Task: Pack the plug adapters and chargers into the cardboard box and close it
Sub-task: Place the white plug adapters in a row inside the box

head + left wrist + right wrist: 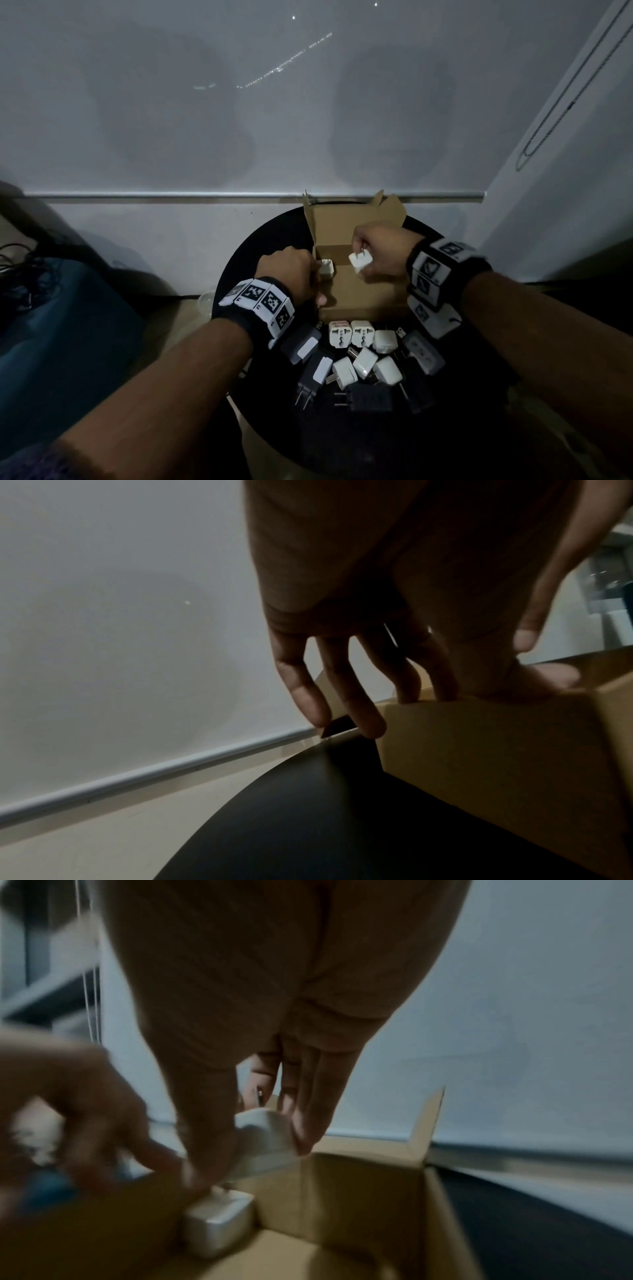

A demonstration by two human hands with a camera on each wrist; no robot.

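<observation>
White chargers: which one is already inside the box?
The white charger standing in the cardboard box's far-left corner, beside the left hand. Another is held by the right hand; the rest lie on the table.

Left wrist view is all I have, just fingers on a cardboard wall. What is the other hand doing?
Observer: The right hand holds a white charger above the open cardboard box.
Operator: Anything inside already?
Observer: Yes, a second white charger sits inside against the left wall.
Operator: What is left to pack?
Observer: A cluster of adapters and chargers, white and dark, lies on the black table in front of the box.
</observation>
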